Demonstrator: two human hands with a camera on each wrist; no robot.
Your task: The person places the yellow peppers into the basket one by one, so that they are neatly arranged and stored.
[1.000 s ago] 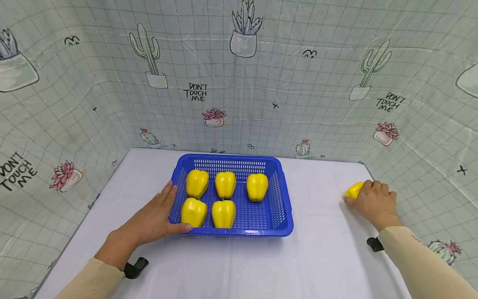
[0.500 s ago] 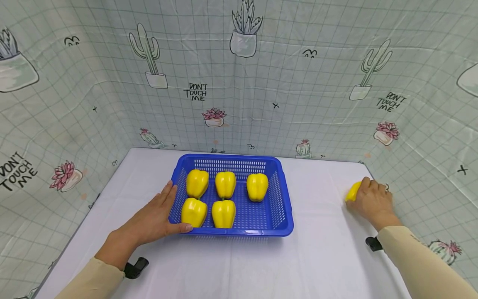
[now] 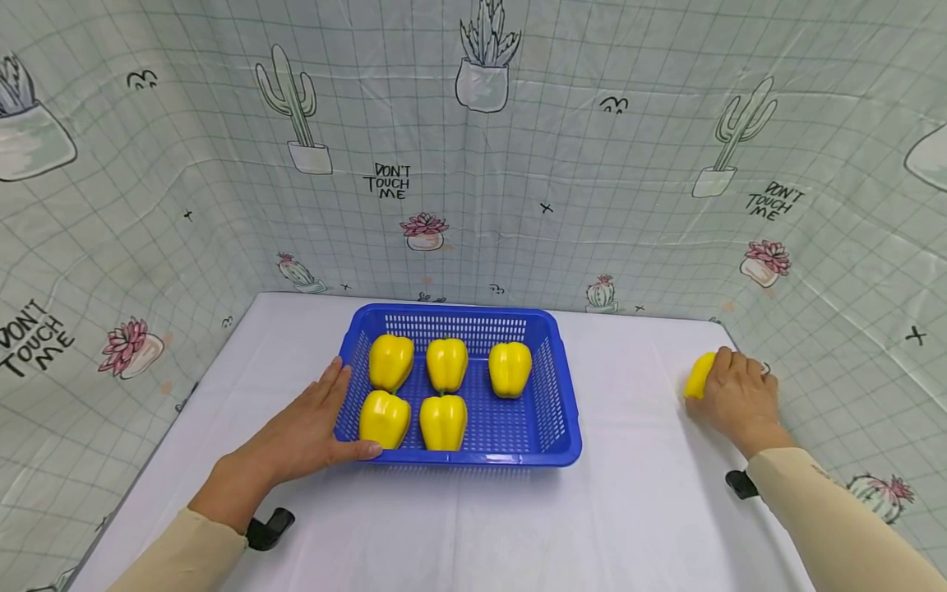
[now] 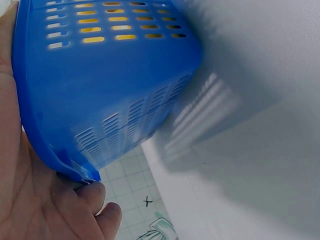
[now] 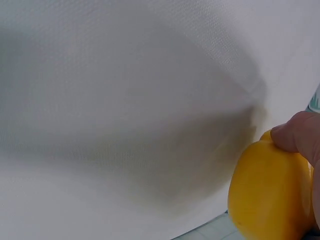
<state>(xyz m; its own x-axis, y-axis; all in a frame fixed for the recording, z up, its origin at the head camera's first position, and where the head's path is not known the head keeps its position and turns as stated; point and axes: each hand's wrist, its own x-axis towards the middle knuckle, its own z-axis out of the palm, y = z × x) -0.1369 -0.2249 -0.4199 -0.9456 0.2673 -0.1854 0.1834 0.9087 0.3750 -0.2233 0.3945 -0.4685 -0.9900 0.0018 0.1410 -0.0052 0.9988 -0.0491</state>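
Note:
In the head view my right hand (image 3: pixel 740 403) grips a yellow bell pepper (image 3: pixel 699 376) at the right side of the table. The right wrist view shows my thumb on top of this bell pepper (image 5: pixel 270 192), with part of it hidden behind the hand. My left hand (image 3: pixel 303 427) rests on the left side of a blue plastic basket (image 3: pixel 510 459), fingers laid along the rim and thumb over the near left corner. Several more yellow bell peppers (image 3: pixel 444 423) stand inside the basket. From the left wrist, the slotted basket wall (image 4: pixel 110 70) fills much of the view.
A white cloth (image 3: pixel 636 510) covers the table. Behind and on both sides hangs a gridded curtain (image 3: pixel 547 164) with cactus prints, close to my right hand. Black straps with small devices (image 3: pixel 270 529) sit under both wrists.
My right hand has shifted slightly and turned the bell pepper, so it stands more upright in the head view. The left hand and the basket have stayed in place.

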